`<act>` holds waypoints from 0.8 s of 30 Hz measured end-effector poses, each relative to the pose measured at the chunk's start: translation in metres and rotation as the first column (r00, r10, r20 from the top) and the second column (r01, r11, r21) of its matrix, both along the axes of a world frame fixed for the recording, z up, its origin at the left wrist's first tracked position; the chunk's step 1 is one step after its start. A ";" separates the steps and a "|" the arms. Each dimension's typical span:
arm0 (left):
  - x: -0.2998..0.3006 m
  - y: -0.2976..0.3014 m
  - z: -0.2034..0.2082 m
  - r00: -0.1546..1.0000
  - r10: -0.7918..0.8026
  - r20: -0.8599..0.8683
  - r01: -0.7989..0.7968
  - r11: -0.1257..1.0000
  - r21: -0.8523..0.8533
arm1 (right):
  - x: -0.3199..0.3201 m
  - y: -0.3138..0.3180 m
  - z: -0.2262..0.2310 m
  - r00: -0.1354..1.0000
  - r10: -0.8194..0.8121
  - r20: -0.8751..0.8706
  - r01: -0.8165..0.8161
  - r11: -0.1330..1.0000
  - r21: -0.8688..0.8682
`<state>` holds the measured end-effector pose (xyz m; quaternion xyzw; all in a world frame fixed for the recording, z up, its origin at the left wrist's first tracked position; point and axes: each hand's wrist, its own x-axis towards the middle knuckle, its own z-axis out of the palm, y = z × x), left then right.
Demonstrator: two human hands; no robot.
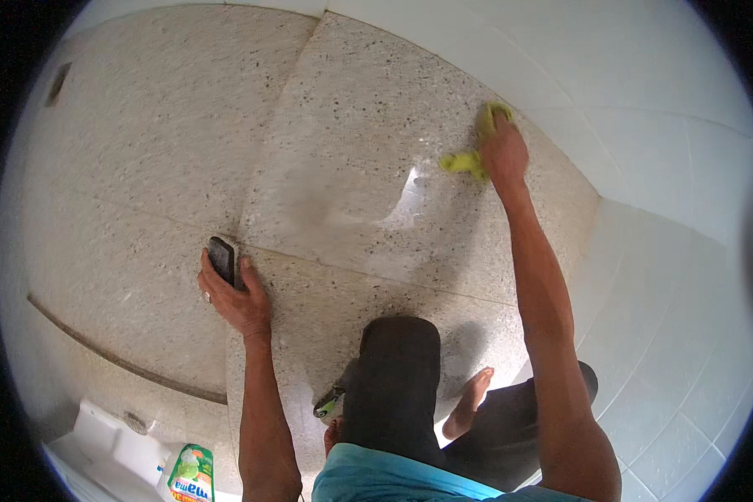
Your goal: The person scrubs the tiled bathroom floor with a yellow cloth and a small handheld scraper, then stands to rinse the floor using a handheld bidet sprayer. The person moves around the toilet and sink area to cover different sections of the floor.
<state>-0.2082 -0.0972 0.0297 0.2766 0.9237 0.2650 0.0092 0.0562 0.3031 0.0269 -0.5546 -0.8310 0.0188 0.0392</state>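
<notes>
At the far right, my right hand [504, 155] is closed on a yellow-green cloth [462, 162]. It presses the cloth to the speckled stone floor [343, 125], close to the foot of the wall, and part of the cloth trails off to the left. Left of centre, my left hand [236, 303] rests on the floor with its fingers and thumb round a small dark oblong block [221, 258], whose kind I cannot make out. A shiny wet-looking patch lies between the two hands, nearer the right one.
Pale tiled walls [644, 142] bound the floor on the right. A dark slot [58, 84] shows at the far left. Lower left are a curved dark strip [125, 360], a round drain [135, 423], a white basin-like thing [100, 443] and a green-labelled bottle [191, 473]. My knee [400, 343] is near the centre.
</notes>
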 end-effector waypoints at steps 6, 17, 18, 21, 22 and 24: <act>0.001 -0.002 0.003 1.000 0.015 0.007 -0.015 1.000 -0.008 | 0.187 -0.005 -0.016 0.806 -0.395 -0.441 0.479 0.873 0.095; 0.000 0.005 0.005 1.000 0.005 -0.004 -0.005 1.000 -0.002 | 0.077 0.056 -0.035 0.946 -0.321 -0.045 0.313 0.870 0.381; 0.001 0.003 0.003 1.000 0.003 -0.008 -0.003 1.000 0.001 | 0.044 0.053 -0.031 0.936 -0.351 -0.001 0.334 0.890 0.309; -0.002 0.000 0.001 1.000 0.008 -0.028 -0.008 1.000 0.011 | -0.029 0.032 -0.032 0.965 -0.223 -0.136 0.250 0.941 0.227; -0.002 0.000 0.000 1.000 0.005 -0.025 -0.005 1.000 0.014 | -0.050 0.027 -0.036 0.984 -0.092 -0.156 0.136 0.942 0.305; -0.001 0.004 0.002 1.000 -0.014 -0.001 0.014 1.000 0.017 | -0.092 0.027 -0.042 0.965 0.146 -0.220 -0.057 0.929 0.366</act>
